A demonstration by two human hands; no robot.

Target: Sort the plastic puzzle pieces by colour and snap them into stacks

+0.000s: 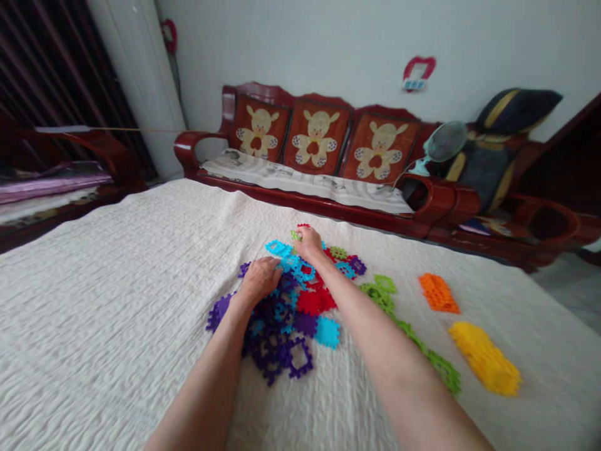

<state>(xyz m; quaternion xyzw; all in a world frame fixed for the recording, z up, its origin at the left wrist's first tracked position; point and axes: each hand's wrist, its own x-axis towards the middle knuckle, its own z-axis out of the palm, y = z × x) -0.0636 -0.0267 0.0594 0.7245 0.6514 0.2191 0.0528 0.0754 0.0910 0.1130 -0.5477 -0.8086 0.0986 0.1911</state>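
A heap of toothed plastic interlocking tiles lies on the quilted cover. Purple tiles (300, 356) are at its near side, light-blue tiles (327, 332) run through it, and red tiles (315, 302) are on the right. My left hand (260, 279) rests on the heap's left side, fingers slightly bent over purple and blue tiles; it seems to grip none. At the far edge, my right hand (308, 243) is closed with a small green tile (295, 235) at its fingertips. A red tile (303, 225) shows just beyond that hand. Green tiles (385, 285) trail down the right, partly behind my right forearm.
Right of the heap are a stack of orange tiles (439, 293) and a longer stack of yellow tiles (486, 360). The white quilted cover (117, 300) spreads beneath everything. Behind stands a wooden sofa (300, 199) with bear cushions (315, 138) and a small fan (446, 141).
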